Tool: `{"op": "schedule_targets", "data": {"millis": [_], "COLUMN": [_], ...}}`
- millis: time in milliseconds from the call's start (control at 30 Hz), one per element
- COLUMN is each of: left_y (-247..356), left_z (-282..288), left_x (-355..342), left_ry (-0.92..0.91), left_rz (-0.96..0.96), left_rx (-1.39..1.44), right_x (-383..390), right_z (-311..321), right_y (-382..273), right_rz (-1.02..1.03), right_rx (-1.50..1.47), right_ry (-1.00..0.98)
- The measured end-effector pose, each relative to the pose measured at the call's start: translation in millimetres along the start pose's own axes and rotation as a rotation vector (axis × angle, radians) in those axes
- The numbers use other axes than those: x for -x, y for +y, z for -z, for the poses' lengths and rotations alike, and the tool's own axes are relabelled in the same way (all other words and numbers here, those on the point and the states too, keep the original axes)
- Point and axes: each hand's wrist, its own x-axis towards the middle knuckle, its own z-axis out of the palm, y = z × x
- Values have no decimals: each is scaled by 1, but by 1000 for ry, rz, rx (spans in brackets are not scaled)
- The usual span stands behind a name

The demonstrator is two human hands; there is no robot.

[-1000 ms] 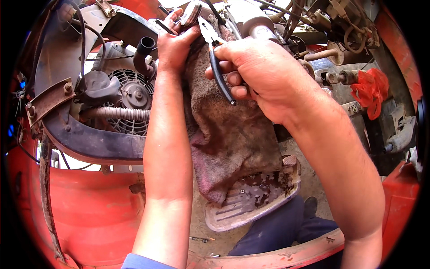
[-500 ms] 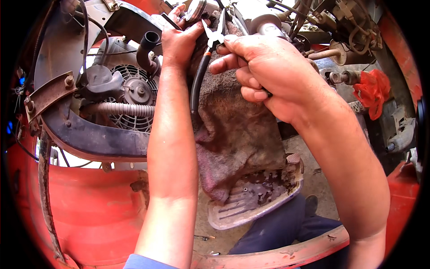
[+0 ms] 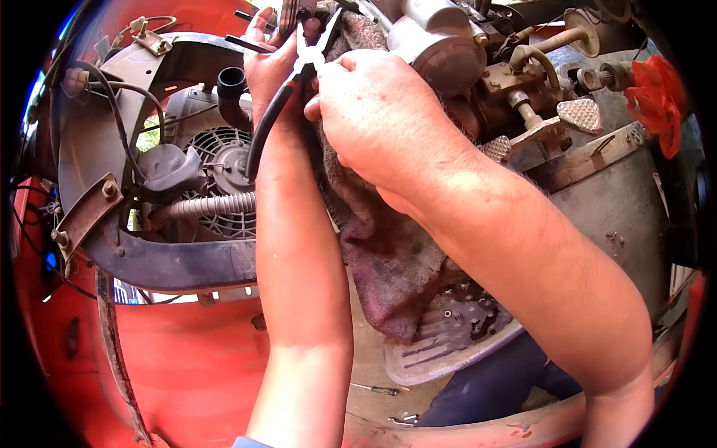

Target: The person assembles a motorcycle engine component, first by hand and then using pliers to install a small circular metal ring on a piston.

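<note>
At the top, my left hand [image 3: 267, 67] is closed round a small grooved metal part [image 3: 288, 16], partly cut off by the picture's edge. Two dark rods [image 3: 246, 43] stick out past its fingers; what they belong to is hidden. My right hand [image 3: 373, 97] grips long-nose pliers [image 3: 308, 56] with black handles and a touch of orange. The jaws are spread and point up beside the grooved part; whether they touch it I cannot tell. One handle stands away from the palm, over my left wrist. Behind and below my hands hangs a dirty brown and purplish rag [image 3: 396, 291].
Under the rag lies a grimy tray [image 3: 426, 364] with dark liquid and a small nut. A screwdriver [image 3: 385, 390] is on the floor. Left are a fan [image 3: 224, 160] and dark frame; right, metal pedals [image 3: 579, 116] and a red plastic bag [image 3: 657, 104]. A person's dark-trousered leg [image 3: 485, 384] shows below.
Both hands have shifted left and slightly up with the pliers and the metal part. The grooved side of that part now shows instead of its round face. My right fingers have closed in more.
</note>
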Motion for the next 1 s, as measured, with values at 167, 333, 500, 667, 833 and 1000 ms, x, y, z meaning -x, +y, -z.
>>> {"op": "schedule_targets", "data": {"millis": [167,333,500,667,833,1000], "left_y": [9,10,12,11,5,3], "left_z": [-6,-7,-6,1,-10,-18], "left_x": [-2,4,-4,-3,1,2], "left_ry": [-13,-8,-12,-75,13,95], "left_rz": [24,40,90,63,0,-25], "left_rx": [76,85,108,94,10,-70], "right_x": [1,4,4,4,5,4], "right_z": [4,-18,-26,-24,-18,-15], "right_y": [-5,5,15,7,5,3], "right_rz": [-37,-37,105,-53,-270,-358], "right_rx": [24,-31,212,-131,-509,-654], "right_ry": [24,65,109,192,188,171]}}
